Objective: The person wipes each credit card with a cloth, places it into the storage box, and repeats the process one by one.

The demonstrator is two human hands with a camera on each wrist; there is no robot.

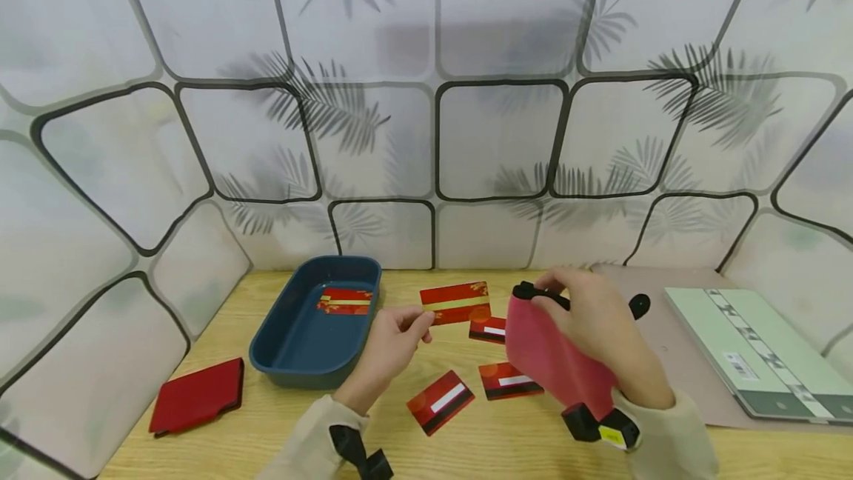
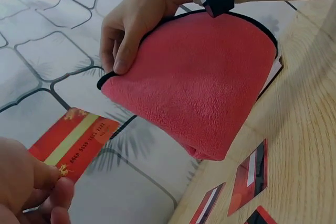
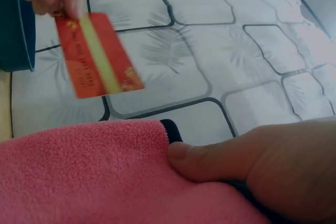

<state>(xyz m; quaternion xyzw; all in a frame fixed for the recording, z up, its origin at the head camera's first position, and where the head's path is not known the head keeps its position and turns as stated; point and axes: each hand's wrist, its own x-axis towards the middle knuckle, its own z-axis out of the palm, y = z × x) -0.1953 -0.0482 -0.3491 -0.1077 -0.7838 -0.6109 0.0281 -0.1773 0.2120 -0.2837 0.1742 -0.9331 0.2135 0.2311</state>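
Between thumb and fingers my left hand pinches a red card with a gold stripe by one corner, raised above the table. To the right, my right hand grips a pink cloth with black edging by its upper edge, and the rest of it hangs down. In the left wrist view, the card and the cloth are apart. Several red cards with white strips lie below them, one nearest me, another beside the cloth and one partly behind it.
A blue tray at left holds a red and gold card. Left of it lies a red wallet-like case. On the right, a pale green folder or notebook rests on a greyish-pink mat. A patterned curtain closes off the back.
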